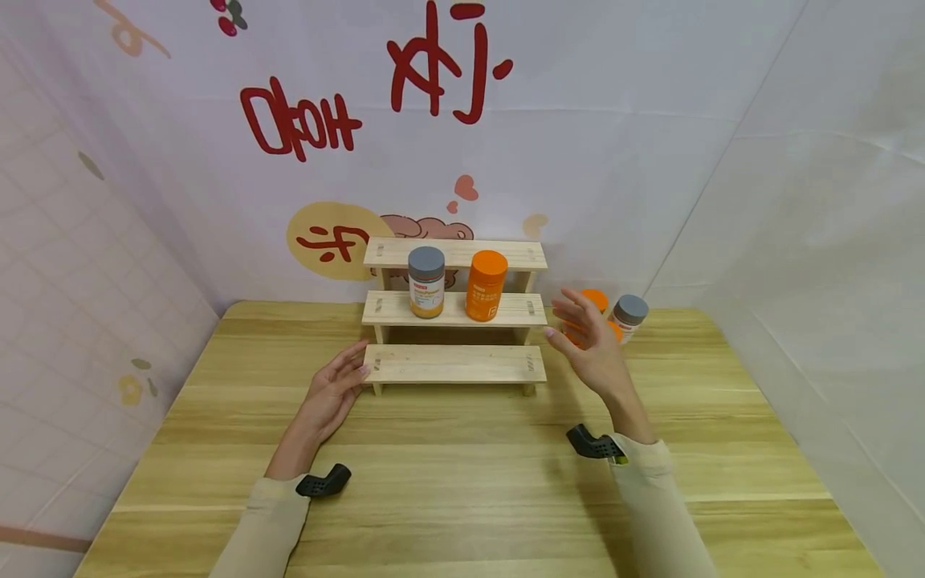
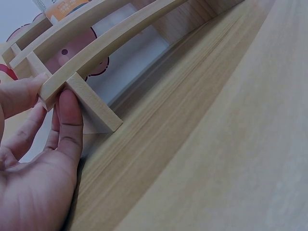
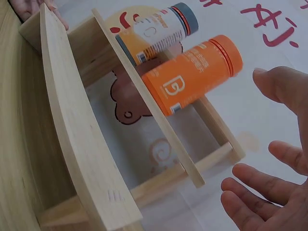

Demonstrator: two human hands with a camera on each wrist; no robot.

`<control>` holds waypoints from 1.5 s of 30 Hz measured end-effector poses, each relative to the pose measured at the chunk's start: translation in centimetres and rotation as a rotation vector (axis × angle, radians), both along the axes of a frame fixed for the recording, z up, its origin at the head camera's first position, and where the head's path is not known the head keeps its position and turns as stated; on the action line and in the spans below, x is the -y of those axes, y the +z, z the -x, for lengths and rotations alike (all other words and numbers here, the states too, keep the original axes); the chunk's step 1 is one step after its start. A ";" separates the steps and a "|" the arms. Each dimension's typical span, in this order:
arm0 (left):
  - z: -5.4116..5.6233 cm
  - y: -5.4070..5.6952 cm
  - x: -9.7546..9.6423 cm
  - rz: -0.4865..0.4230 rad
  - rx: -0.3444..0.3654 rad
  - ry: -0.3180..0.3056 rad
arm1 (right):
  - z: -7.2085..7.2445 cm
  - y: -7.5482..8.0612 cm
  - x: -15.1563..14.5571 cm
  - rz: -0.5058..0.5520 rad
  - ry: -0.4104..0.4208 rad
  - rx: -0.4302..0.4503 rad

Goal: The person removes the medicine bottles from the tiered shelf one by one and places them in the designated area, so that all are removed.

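Observation:
A three-step wooden shelf [image 1: 455, 365] stands on the table against the back wall. At its left end my left hand [image 1: 334, 395] pinches the lowest board, thumb on top and fingers underneath, as the left wrist view shows. On the middle step stand a grey-capped supplement bottle [image 1: 427, 295] with a white and yellow label and an orange supplement bottle [image 1: 484, 291]. My right hand [image 1: 598, 349] is held off the shelf's right end, fingers apart and nothing in them. Behind it, partly hidden, are orange-lidded bottles [image 1: 595, 298] and another grey-capped bottle [image 1: 630, 313].
The wooden table [image 1: 462, 482] stretches in front of the shelf and to both sides. White printed cloth [image 1: 614, 144] with red lettering hangs behind, and more cloth closes off the left and right sides. Each sleeve has a black wrist camera mount [image 1: 323, 482].

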State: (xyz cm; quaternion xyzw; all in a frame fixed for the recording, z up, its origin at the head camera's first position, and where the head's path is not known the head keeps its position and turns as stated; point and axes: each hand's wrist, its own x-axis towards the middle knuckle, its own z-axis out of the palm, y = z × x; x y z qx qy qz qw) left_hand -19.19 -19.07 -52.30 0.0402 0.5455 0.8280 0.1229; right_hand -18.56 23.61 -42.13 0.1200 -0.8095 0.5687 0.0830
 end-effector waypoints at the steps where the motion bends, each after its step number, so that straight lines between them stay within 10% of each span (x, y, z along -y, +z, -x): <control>1: 0.0 0.0 0.0 0.001 0.000 0.001 | 0.1 0.1 0.3 -0.001 0.005 -0.001; 23: -0.1 0.0 -0.1 0.007 0.001 0.020 | 4.1 1.5 6.5 0.041 0.123 0.060; 45: -0.1 0.0 0.0 0.008 -0.009 0.008 | 6.1 1.2 9.6 -0.022 0.014 0.085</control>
